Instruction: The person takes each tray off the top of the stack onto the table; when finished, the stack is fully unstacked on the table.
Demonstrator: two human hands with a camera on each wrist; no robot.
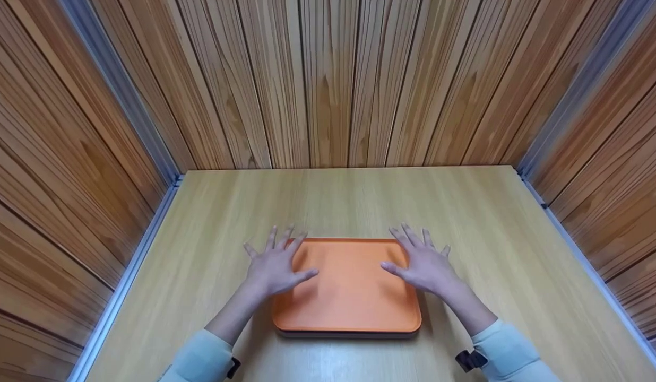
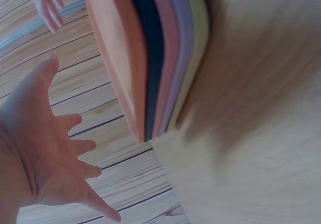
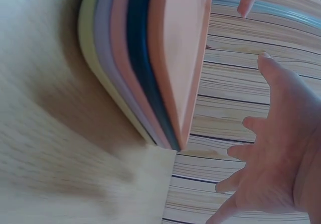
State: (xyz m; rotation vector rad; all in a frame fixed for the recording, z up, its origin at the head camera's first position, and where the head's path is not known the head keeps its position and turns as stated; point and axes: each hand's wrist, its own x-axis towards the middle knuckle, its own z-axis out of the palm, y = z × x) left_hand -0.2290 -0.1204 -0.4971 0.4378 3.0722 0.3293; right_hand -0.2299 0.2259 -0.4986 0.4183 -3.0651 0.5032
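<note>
A stack of trays lies on the table, its top one an orange tray (image 1: 354, 286) with rounded corners and a raised rim. Below it, the left wrist view shows a dark blue tray (image 2: 153, 48), a pink tray (image 2: 169, 48), a lilac tray (image 2: 183, 43) and a yellowish tray (image 2: 199, 38). My left hand (image 1: 277, 268) hovers over the stack's left side, fingers spread, holding nothing. Over the right side hovers my right hand (image 1: 423, 265), also spread and without anything in it. Both wrist views show the palms apart from the trays.
The light wooden table (image 1: 200, 265) extends around the stack. Wood-plank walls (image 1: 328, 85) enclose it at the back and on both sides, with metal rails (image 1: 131, 276) along the side edges. Both forearms wear pale sleeves with dark straps (image 1: 470, 361).
</note>
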